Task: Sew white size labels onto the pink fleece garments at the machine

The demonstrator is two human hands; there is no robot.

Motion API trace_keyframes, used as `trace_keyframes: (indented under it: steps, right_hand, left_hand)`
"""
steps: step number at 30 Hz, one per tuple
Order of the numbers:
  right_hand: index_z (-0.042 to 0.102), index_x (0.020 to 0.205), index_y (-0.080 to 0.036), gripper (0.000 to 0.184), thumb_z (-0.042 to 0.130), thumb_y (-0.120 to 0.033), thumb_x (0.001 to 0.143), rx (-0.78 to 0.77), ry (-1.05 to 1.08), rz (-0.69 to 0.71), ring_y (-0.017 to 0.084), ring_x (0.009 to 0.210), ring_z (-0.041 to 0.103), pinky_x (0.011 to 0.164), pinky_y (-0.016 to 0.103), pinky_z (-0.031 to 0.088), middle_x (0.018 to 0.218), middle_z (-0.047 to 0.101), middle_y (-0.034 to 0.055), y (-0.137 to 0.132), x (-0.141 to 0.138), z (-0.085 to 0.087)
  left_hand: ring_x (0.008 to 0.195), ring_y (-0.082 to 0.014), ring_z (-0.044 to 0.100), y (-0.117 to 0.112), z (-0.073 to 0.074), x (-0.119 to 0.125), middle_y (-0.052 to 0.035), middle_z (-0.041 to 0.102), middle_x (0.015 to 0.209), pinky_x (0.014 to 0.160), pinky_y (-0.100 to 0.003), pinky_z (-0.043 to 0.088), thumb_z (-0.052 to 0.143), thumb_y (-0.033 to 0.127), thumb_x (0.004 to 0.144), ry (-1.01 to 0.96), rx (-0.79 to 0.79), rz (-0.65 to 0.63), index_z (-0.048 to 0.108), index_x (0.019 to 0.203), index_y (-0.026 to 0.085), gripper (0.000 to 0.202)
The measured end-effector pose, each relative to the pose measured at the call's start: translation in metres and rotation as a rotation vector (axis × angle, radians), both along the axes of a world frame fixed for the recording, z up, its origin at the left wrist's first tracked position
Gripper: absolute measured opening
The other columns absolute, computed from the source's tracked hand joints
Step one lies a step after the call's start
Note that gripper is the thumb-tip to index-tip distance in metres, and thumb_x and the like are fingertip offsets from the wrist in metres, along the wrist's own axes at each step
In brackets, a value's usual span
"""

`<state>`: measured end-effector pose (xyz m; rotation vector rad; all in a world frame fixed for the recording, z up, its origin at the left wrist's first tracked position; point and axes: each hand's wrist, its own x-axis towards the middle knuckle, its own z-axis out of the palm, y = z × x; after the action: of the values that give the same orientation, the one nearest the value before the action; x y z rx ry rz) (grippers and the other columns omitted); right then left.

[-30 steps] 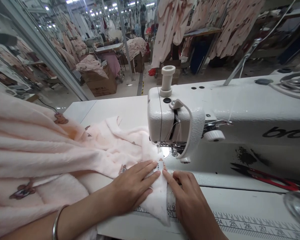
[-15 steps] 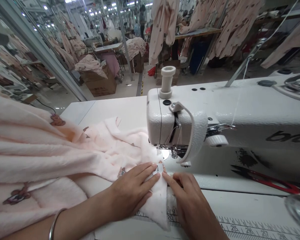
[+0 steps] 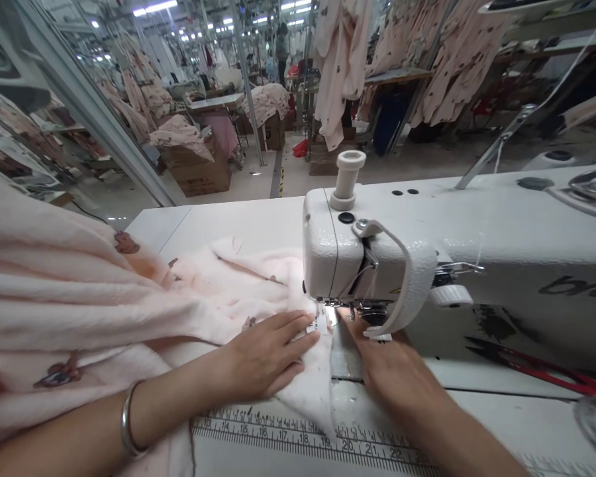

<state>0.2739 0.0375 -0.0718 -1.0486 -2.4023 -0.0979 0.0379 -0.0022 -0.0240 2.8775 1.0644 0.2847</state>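
Observation:
My left hand (image 3: 273,354) lies flat on a pale pink plush fabric piece (image 3: 305,384), fingers stretched to the right. By its fingertips a small white label (image 3: 318,323) with dark print lies on the fabric near its right edge. My right hand (image 3: 390,361) reaches under the head of a white sewing machine (image 3: 322,245), beside the needle area. One finger shows stretched out there; the others are partly hidden behind the white curved guard (image 3: 410,285). I see nothing held in it. The fabric's upper edge runs close to the presser foot.
A bulky pink printed fabric (image 3: 94,291) covers the table's left side. Red-handled thread snips (image 3: 541,368) lie at the right under the machine arm. A ruler scale (image 3: 298,434) runs along the front. Cardboard boxes (image 3: 198,172) and hanging garments (image 3: 340,73) stand beyond the table.
My right hand has moved from the label's edge up and forward to under the machine head. The left hand stays flat on the fabric. The camera view has shifted slightly.

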Motion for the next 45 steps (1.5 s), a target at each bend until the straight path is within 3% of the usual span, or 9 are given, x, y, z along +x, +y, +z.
trace_keyframes:
  steps: [3,6,23,33,40,45]
  right_hand:
    - [0.046,0.137,-0.012,0.051,0.03,-0.001,0.09,-0.021,-0.053,0.011,0.031,0.117,0.048,0.091,0.044,0.042,0.118,0.059,0.0146,-0.036,-0.003,0.001]
    - [0.045,0.137,-0.01,0.049,0.029,-0.001,0.092,-0.042,-0.065,-0.032,0.034,0.121,0.042,0.095,0.049,0.037,0.128,0.05,0.0178,-0.048,-0.01,-0.001]
    - [0.053,0.129,-0.011,0.056,0.028,0.006,0.082,-0.025,-0.024,-0.051,0.029,0.115,0.041,0.09,0.04,0.033,0.125,0.052,0.0118,-0.035,-0.021,0.003]
    - [0.048,0.133,-0.01,0.066,0.03,0.011,0.073,-0.061,-0.041,-0.02,0.031,0.122,0.038,0.093,0.045,0.04,0.128,0.048,0.0146,-0.038,-0.017,0.0]
    - [0.053,0.13,-0.015,0.068,0.029,0.013,0.073,-0.048,-0.076,-0.116,0.031,0.113,0.045,0.082,0.045,0.051,0.126,0.05,0.0133,-0.036,-0.02,0.003]
    - [0.043,0.138,-0.018,0.078,0.026,0.015,0.07,-0.172,-0.071,-0.115,0.03,0.124,0.039,0.094,0.047,0.048,0.135,0.041,0.0126,-0.041,-0.014,0.0]
  left_hand:
    - [0.13,-0.0284,0.042,0.001,-0.001,-0.002,-0.018,0.048,0.135,0.107,-0.043,0.043,0.044,0.026,0.093,-0.016,-0.01,-0.003,0.045,0.132,0.008,0.043]
    - [0.131,-0.0282,0.041,0.003,-0.002,-0.004,-0.0173,0.047,0.137,0.109,-0.043,0.042,0.045,0.027,0.093,-0.023,-0.027,-0.011,0.045,0.133,0.008,0.044]
    - [0.129,-0.028,0.043,0.013,0.0,-0.007,-0.0165,0.047,0.136,0.107,-0.043,0.043,0.044,0.026,0.093,-0.021,-0.046,-0.006,0.047,0.131,0.01,0.041]
    - [0.128,-0.0261,0.042,0.014,-0.001,-0.008,-0.0156,0.045,0.137,0.107,-0.043,0.043,0.045,0.026,0.093,-0.036,-0.063,-0.011,0.044,0.132,0.011,0.042]
    - [0.124,-0.0253,0.045,0.025,0.003,-0.007,-0.0151,0.048,0.132,0.104,-0.042,0.044,0.042,0.028,0.094,-0.03,-0.097,0.032,0.047,0.128,0.014,0.037]
    - [0.118,-0.0261,0.048,0.03,0.003,-0.006,-0.0141,0.051,0.128,0.094,-0.042,0.049,0.04,0.029,0.094,-0.005,-0.113,0.083,0.045,0.13,0.017,0.038]
